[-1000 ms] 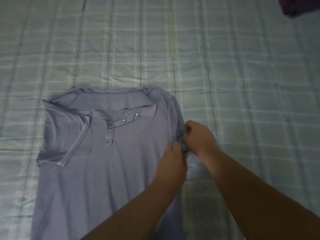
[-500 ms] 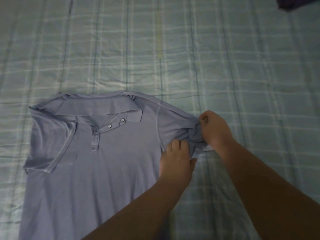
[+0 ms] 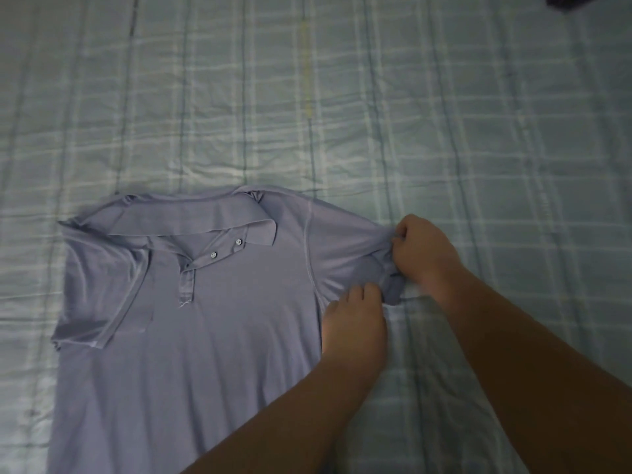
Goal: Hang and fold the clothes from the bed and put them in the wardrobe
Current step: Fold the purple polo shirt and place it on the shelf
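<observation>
Item: polo shirt [image 3: 222,336], lying flat and front up on the bed sheet [image 3: 444,131], its body left of both hands.
Long axis: collar [image 3: 191,220] to hem. The collar is at the far end, and the hem end runs toward the person and out of frame.
Outstretched sleeve [image 3: 345,254]: runs crosswise from the shoulder seam rightward and ends in the right hand.
Right hand [image 3: 424,254]: fingers curled, pinching the cuff end of that sleeve.
Left hand [image 3: 354,326]: fingers straight, pressing flat on the shirt's side edge at the underarm, nearer the person than the right hand and just beside it. It grasps nothing.
Opposite sleeve [image 3: 102,292]: well apart from the hands, already folded inward over the chest.
Step (judgement): second sleeve laid out for folding inward.
Governing relation: the fold travels leftward, across the long axis. The right hand carries the cuff, while the left hand, nearer the body panel, marks the crease.
Risk (judgement): the thin fabric may bunch at the underarm.
Elsewhere: dark garment [image 3: 567,1] well beyond the right hand, at the frame corner.
</observation>
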